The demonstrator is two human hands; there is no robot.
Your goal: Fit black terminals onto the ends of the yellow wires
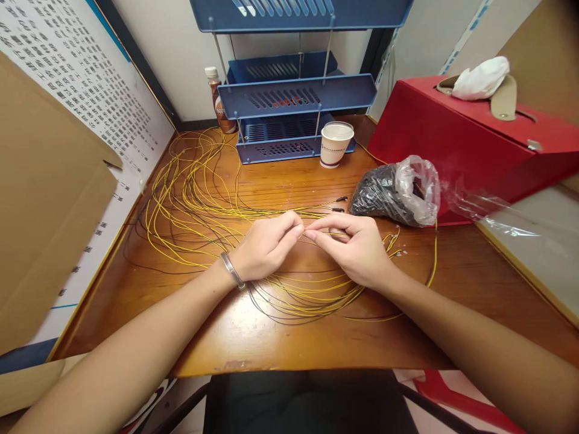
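My left hand [270, 244], with a bracelet [232, 269] at the wrist, is closed in a pinch over the middle of the table. My right hand [355, 244] pinches just beside it, and the fingertips of both nearly meet on a thin wire. Its exact end is hidden by the fingers. A large loose bundle of yellow and black wires [199, 187] spreads to the left and passes under both hands. Beyond the fingers, two wires end in small black tips [342, 199]. More wire curves in an arc [312, 295] toward the front.
A clear plastic bag [384, 193] of small dark pieces lies beside a red box [452, 138]. Behind are a paper cup [336, 147], a blue tiered rack [294, 99] and a bottle [220, 105]. Cardboard [49, 199] leans at left. The wooden table's front edge [289, 366] faces me.
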